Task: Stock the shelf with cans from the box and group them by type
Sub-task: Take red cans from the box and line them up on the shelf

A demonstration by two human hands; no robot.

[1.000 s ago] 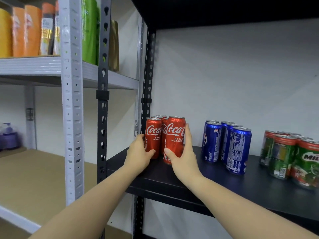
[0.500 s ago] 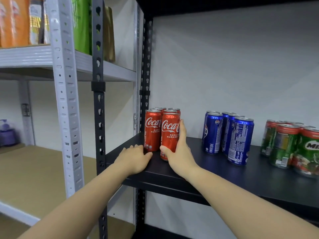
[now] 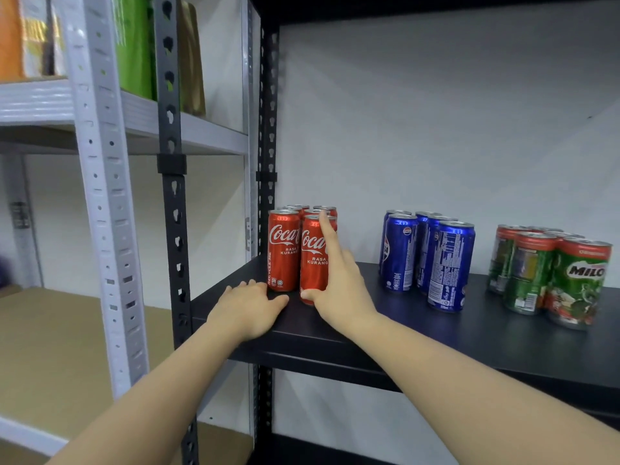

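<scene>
**Nearly squared away: the red cans settle into their group**

Now the left hand [image 3: 250, 305] lies flat on the black shelf [image 3: 436, 330] just in front of the red Coca-Cola cans [image 3: 283, 251], fingers relaxed and holding nothing; 1 second ago it was cupped against the front-left can. The right hand [image 3: 339, 283] has loosened too. Before, it wrapped the front-right red can; at this moment its forefinger stretches straight up along that can's side toward the rim, and its thumb presses the can's base, so it steadies the can and does not clasp it.

The red cans stand upright in a tight cluster at the shelf's left end, beside the black upright post [image 3: 268, 129]. The blue Pepsi cans [image 3: 432, 256] stand well apart to the right, and the green Milo cans [image 3: 550, 273] stand further right again, so 3 types sit in 3 separate groups.

Judging by this, the last red can has just been nudged into line and the hands are letting go. The box is not in view, so I cannot tell whether more cans remain to be stocked. A grey shelf unit [image 3: 100, 196] with green and orange packets [image 3: 134, 45] stands to the left.
</scene>
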